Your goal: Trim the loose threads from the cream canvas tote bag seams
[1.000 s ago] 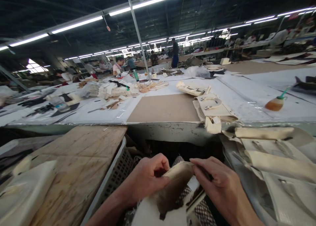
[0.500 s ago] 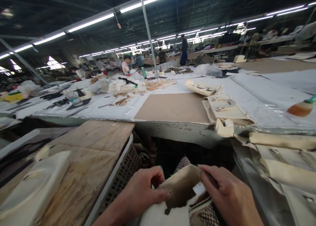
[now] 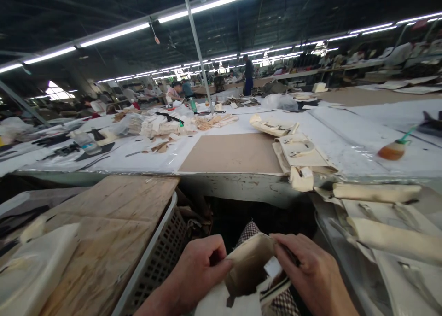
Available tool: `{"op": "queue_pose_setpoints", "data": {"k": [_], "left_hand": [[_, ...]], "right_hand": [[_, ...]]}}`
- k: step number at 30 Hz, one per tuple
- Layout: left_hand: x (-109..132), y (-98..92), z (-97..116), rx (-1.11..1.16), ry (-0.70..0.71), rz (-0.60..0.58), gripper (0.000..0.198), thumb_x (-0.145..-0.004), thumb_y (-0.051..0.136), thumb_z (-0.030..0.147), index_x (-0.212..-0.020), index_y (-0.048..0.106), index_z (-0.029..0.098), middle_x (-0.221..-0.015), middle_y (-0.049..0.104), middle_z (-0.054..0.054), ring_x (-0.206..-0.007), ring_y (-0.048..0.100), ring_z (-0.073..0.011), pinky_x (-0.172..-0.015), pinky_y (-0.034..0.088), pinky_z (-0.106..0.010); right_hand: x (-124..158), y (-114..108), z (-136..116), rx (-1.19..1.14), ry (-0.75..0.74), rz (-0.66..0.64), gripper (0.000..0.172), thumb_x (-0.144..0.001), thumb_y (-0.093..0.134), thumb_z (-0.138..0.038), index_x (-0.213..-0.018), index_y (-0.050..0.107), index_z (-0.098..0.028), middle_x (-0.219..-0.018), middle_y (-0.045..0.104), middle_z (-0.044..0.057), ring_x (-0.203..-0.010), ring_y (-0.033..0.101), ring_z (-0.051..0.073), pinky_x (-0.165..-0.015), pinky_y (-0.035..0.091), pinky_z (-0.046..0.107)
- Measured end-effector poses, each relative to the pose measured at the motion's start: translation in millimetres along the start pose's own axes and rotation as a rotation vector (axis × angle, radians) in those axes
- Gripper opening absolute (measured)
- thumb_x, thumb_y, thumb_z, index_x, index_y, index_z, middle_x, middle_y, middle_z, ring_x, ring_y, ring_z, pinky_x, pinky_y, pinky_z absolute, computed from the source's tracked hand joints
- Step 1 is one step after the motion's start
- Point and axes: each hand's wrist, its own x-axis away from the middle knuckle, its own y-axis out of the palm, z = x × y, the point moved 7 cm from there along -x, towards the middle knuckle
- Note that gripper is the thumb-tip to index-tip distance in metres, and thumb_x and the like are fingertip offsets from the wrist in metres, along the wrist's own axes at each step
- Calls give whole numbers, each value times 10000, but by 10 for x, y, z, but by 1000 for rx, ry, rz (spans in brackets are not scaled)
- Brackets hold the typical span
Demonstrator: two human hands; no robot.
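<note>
while both hands sit low in the view above a checked cloth (image 3: pixel 247 229), they hold 1 cream canvas pouch (image 3: pixel 249 260) between them, its mouth pulled open toward the camera. the left hand (image 3: pixel 198 272) is curled, thumb and fingers pinching the pouch's left lip. the right hand (image 3: pixel 311 274) pinches the right lip, fingers pressed together along the edge. 1 small white label (image 3: pixel 272 266) shows inside the opening (what is printed on it cannot be read).

left of the hands stands 1 white plastic crate (image 3: pixel 160 260) with a latticed wall, topped by 1 plywood board (image 3: pixel 113 219). ahead, the long work table (image 3: pixel 241 185) carries 1 brown cardboard sheet (image 3: pixel 233 152). just right of it is 1 stack of cream cut pieces (image 3: pixel 300 155), with 1 piece drooping over the table's edge. farther right on the table lies 1 amber glue bottle (image 3: pixel 392 150) with a green nozzle. near the right hand, 2 rolled cream pieces (image 3: pixel 376 191) lie front to back. 1 person in dark clothes (image 3: pixel 247 74) stands well back among the far tables.
</note>
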Motion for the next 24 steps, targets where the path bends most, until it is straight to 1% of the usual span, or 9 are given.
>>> {"op": "queue_pose_setpoints", "data": {"k": [3, 5, 7, 9, 12, 14, 17, 20, 24], "left_hand": [[-118, -48, 191, -28, 103, -50, 34, -774, 593, 205, -749, 578, 188, -766, 601, 35, -701, 527, -128, -643, 372, -219], [-190, -74, 312, -17, 159, -82, 57, -762, 586, 185, -817, 596, 198, -865, 624, 28, -751, 542, -132, -678, 392, -218], [-255, -77, 406, -17, 191, -117, 76, -753, 594, 189, -828, 598, 202, -879, 627, 28, -766, 542, -138, -679, 395, -220], [-308, -54, 474, -32, 214, -135, 40, -752, 606, 190, -784, 585, 199, -842, 622, 31, -767, 543, -141, -676, 388, -221], [-349, -4, 552, -112, 282, -77, 77, -777, 578, 158, -721, 539, 194, -830, 617, 30, -753, 545, -134, -677, 367, -227], [-342, 44, 568, -185, 311, -25, 92, -812, 534, 145, -736, 527, 197, -858, 624, 24, -756, 555, -134, -694, 357, -237], [-306, 127, 500, -244, 232, -24, 56, -808, 532, 160, -802, 528, 215, -845, 635, 30, -747, 575, -149, -683, 338, -252], [-258, 196, 425, -244, 121, -81, 144, -783, 516, 147, -891, 500, 240, -784, 629, 52, -716, 593, -162, -638, 305, -256], [-224, 265, 427, -305, 91, -115, 150, -832, 407, 103, -894, 433, 237, -755, 618, 45, -700, 621, -176, -625, 280, -269]], "right_hand": [[-19, -37, -13, -16, 14, 8, 204, -955, 491, -254, -1029, 681, -270, -844, 731, 3, -720, 698, 174, -648, 566, 258], [-33, -71, -37, -17, 32, 24, 208, -948, 490, -243, -1014, 687, -256, -827, 730, 8, -707, 698, 175, -636, 563, 255], [-44, -92, -76, -24, 41, 34, 209, -951, 485, -249, -999, 689, -250, -815, 728, 11, -701, 696, 179, -621, 559, 256], [-51, -100, -120, -32, 43, 46, 220, -964, 470, -267, -986, 687, -245, -806, 728, 17, -700, 692, 184, -616, 553, 261], [-48, -92, -174, -15, 41, 80, 242, -977, 445, -276, -978, 685, -243, -783, 723, 22, -678, 677, 183, -604, 537, 258], [-36, -74, -196, -3, 37, 102, 240, -974, 443, -264, -985, 682, -243, -783, 722, 23, -673, 669, 183, -603, 531, 258], [-12, -44, -204, -41, 41, 113, 228, -958, 454, -246, -1000, 679, -237, -810, 729, 28, -693, 671, 188, -627, 535, 266], [19, -69, -173, -91, 86, 140, 206, -940, 474, -256, -993, 672, -245, -817, 726, 19, -694, 675, 192, -629, 545, 274], [93, -104, -92, -171, 189, 123, 105, -929, 531, -312, -962, 612, -254, -812, 711, -4, -679, 685, 170, -644, 560, 250]]}}
